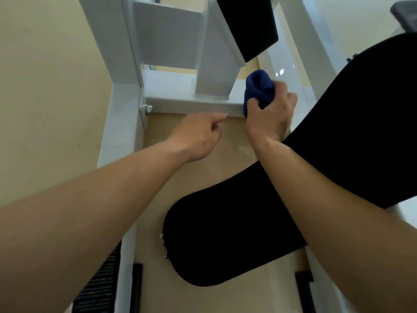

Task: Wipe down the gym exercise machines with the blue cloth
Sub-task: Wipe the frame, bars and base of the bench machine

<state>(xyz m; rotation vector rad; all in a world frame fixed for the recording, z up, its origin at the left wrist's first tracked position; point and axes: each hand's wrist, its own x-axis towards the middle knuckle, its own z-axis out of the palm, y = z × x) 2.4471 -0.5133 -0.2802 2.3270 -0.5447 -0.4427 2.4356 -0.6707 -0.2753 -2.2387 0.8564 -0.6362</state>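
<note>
My right hand [269,114] grips a bunched blue cloth [258,88] and holds it against the right end of a white crossbar [191,105] on the exercise machine's frame. My left hand [198,134] hovers just below that crossbar, index finger stretched out toward its front edge, the other fingers curled and holding nothing. A white upright post [216,71] rises from the crossbar between the two hands. The cloth covers the bar's right tip.
A black padded seat [225,240] lies below my arms, and a larger black pad [361,132] runs up to the right. Another black pad [250,23] hangs above. A white frame rail [121,123] borders the left; beige floor lies beneath.
</note>
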